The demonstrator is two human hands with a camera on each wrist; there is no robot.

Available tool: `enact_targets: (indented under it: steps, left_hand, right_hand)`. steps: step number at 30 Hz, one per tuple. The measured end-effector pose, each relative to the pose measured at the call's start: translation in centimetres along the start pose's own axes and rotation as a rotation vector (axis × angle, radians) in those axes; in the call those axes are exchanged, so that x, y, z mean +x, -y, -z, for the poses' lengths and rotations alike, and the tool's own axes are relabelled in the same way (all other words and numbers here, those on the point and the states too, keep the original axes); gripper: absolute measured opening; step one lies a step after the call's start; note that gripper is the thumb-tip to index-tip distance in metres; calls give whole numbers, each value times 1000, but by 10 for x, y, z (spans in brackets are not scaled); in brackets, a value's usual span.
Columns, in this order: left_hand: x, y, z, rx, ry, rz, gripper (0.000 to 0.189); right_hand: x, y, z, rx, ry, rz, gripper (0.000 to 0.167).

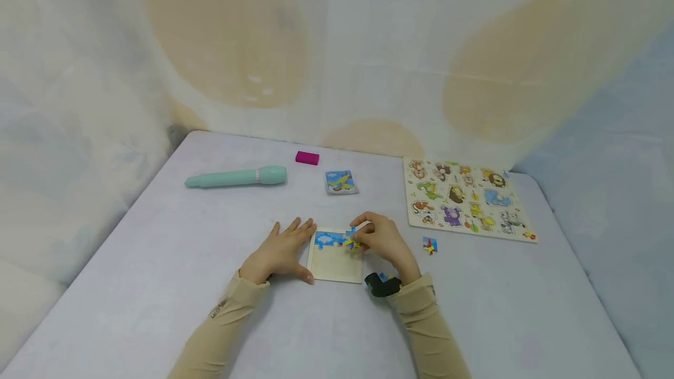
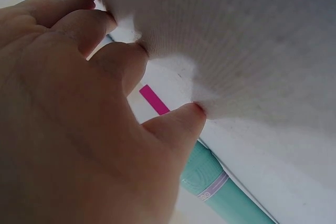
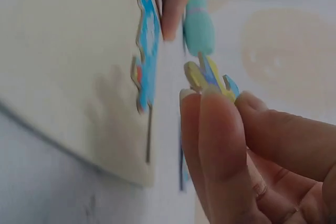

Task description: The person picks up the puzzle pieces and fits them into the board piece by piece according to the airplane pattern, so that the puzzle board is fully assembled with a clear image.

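Note:
A small wooden puzzle tray [image 1: 337,269] lies on the table, with blue sky puzzle pieces [image 1: 327,239] along its far edge. My left hand [image 1: 279,253] is spread flat at the tray's left side, its fingers reaching past the corner and its thumb near the front left corner. Above the tray's far right corner, my right hand [image 1: 387,243] pinches a blue and yellow puzzle piece [image 3: 210,74] between thumb and fingers. In the right wrist view this piece is held off the tray. A loose puzzle piece [image 1: 429,245] lies right of that hand; another [image 1: 383,277] is partly hidden beside the wrist.
An animal peg puzzle board [image 1: 463,203] lies at the back right. Behind the tray is a small airplane picture [image 1: 340,182], with a magenta block [image 1: 307,158] farther back. A teal pen-shaped tube [image 1: 237,177] lies at the back left. Cloth hangs around the table.

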State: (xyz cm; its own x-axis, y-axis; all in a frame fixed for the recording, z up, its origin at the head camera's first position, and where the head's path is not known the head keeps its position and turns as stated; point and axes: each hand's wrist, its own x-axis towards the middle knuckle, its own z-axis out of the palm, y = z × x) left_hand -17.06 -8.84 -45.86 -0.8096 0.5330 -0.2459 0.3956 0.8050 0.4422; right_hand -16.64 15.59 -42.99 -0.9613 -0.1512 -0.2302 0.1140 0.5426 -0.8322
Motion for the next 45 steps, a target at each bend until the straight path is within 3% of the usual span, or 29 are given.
enact_targets:
  steps: [5, 13, 22, 31, 45]
  left_hand:
    - [1, 0, 0, 2, 0, 4, 117]
    - [2, 0, 0, 5, -5, 10, 117]
    - [0, -1, -1, 8, -6, 6, 117]
    - [0, -1, -1, 14, -10, 11, 116]
    - [1, -1, -1, 13, -10, 9, 116]
  right_hand:
    - [4, 2, -14, 54, 31, -10, 23]
    - [4, 2, -26, 12, 66, -50, 9]
    - [2, 0, -35, -52, 92, -41, 8]
    - [2, 3, -44, -187, 27, 24, 9]
    - [3, 3, -46, -237, 8, 21, 6]
